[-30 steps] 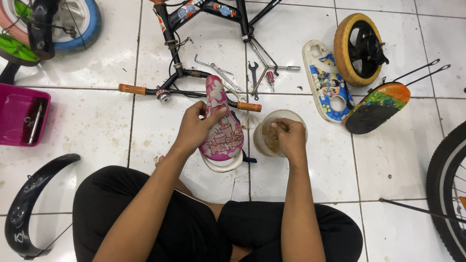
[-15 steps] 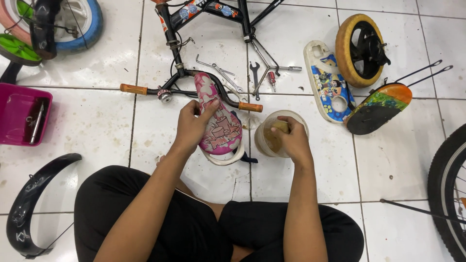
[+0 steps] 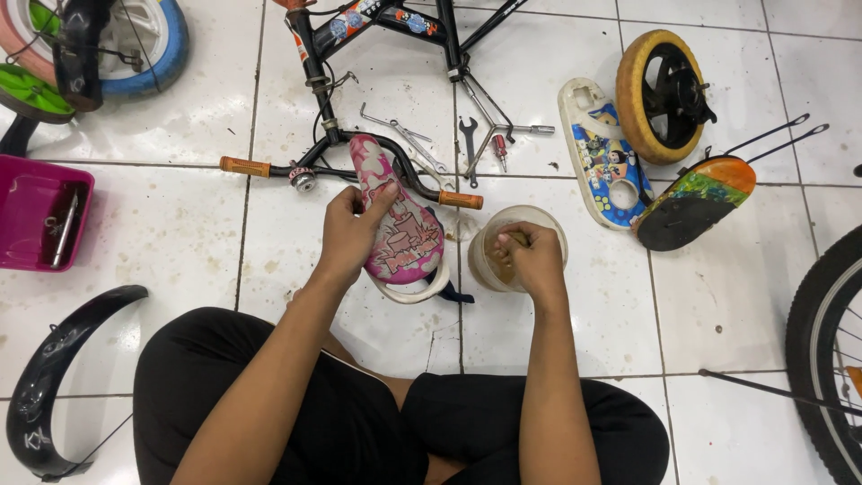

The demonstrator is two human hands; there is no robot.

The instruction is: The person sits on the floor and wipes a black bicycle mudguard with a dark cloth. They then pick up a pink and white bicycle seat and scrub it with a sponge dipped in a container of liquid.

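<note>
The pink bike seat [image 3: 395, 220] sits in the middle of the white tile floor [image 3: 180, 233], just in front of the person's crossed legs. It has a cartoon picture and a white rim underneath. The left hand [image 3: 348, 229] is wrapped around the seat's left side, thumb on top, so the seat stays propped up and does not tip.

Just beside the seat, on its right, stands a round clear tub [image 3: 516, 247] with brownish stuff inside. The right hand [image 3: 530, 256] reaches down into it with the fingers bunched together, maybe pinching something; I cannot tell what.

Touching the seat's far end is the black handlebar [image 3: 341, 166] with orange grips, lying flat on the floor. Past it lie some metal wrenches [image 3: 431, 148], near the bike frame.

Toward the floor's right side rests a long white chain cover [image 3: 597, 153] with bright cartoon stickers, next to a small yellow wheel [image 3: 660, 94]. At the left edge sits a pink tray [image 3: 36, 224], and a black fender [image 3: 54, 377] curves at the near left corner.
</note>
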